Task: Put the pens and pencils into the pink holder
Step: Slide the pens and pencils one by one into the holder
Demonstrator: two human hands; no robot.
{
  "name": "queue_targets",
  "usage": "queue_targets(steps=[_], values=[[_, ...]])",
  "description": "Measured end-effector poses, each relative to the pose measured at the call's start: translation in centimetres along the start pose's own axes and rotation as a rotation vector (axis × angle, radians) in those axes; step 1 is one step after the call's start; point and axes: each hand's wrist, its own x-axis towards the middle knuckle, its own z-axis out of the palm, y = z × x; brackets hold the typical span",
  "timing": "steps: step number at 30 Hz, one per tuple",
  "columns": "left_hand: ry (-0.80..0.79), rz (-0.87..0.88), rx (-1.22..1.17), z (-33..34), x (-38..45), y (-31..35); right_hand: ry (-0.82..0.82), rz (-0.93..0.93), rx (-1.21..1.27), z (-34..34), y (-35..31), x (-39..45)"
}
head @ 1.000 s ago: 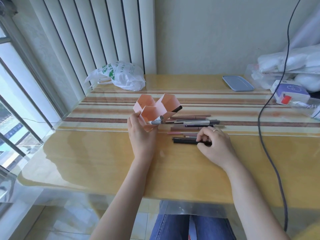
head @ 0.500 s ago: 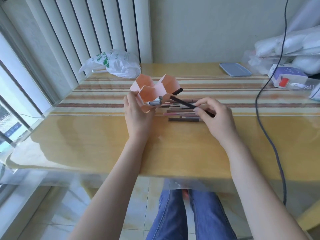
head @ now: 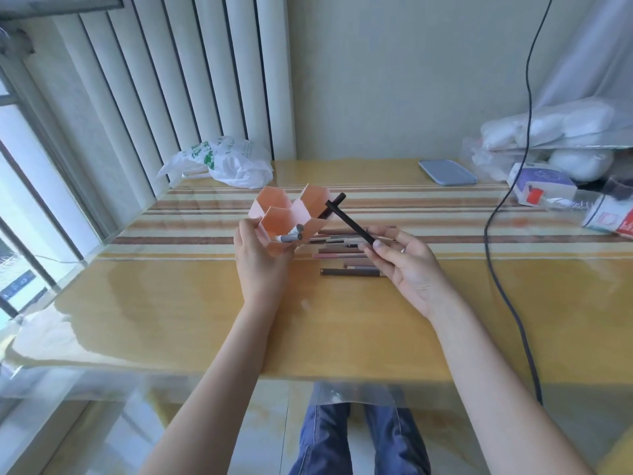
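The pink holder [head: 308, 209], made of hexagonal cells, stands on the table, tilted toward me. My left hand [head: 260, 258] grips its near left side. Grey pens [head: 291, 234] stick out of the front cell, and a black pen [head: 334, 205] pokes out of the right cell. My right hand [head: 407, 265] pinches another black pen [head: 349, 224] by its lower end, its far tip raised toward the holder's right cell. Several brown and pink pencils [head: 346, 255] lie in a row on the table between my hands.
A white plastic bag [head: 222, 162] lies at the back left. A blue-grey lid [head: 447, 171] and boxes [head: 541, 185] sit at the back right. A black cable [head: 496, 241] hangs down across the table's right side. Window bars stand on the left.
My right hand picked a black pen off the table and lifted it up toward the holder. The left hand kept its hold on the holder.
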Motion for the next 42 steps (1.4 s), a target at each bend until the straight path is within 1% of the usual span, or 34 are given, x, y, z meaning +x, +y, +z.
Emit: queue_targets(steps=[3, 8, 10, 13, 15, 20, 26, 32, 37, 42], values=[[0.014, -0.027, -0.01, -0.2, 0.0, 0.1, 0.046, -0.033, 0.056, 0.4, -0.2, -0.2], [0.013, -0.041, -0.011, -0.2, 0.0, 0.0, 0.233, -0.021, 0.141, 0.2, -0.6, 0.1], [-0.001, -0.025, 0.002, -0.1, 0.0, 0.0, 0.283, -0.091, 0.135, -0.1, -0.4, 0.3], [-0.028, 0.047, 0.027, 0.0, -0.1, -0.1, 0.323, -0.265, -0.002, -0.1, -0.1, 0.6], [-0.038, 0.101, 0.063, 0.1, -0.1, -0.2, 0.322, -0.346, -0.057, 0.1, 0.0, 0.7], [-0.063, 0.191, 0.185, 0.6, -0.2, -0.2, 0.316, -0.407, -0.005, 0.6, -0.6, 0.2], [-0.053, 0.254, 0.258, 0.7, -0.6, 0.3, 0.387, -0.602, -0.156, 1.3, -0.5, -0.1], [-0.039, 0.277, 0.307, 0.9, -0.5, 0.3, 0.422, -0.639, -0.119, 1.3, -0.7, -0.1], [-0.044, 0.32, 0.325, 1.1, -0.7, 0.4, 0.269, -0.626, -0.359, 2.7, 0.1, -0.2], [-0.038, 0.343, 0.329, 1.3, -0.7, 0.4, 0.281, -0.681, -0.515, 2.8, 0.9, -0.2]])
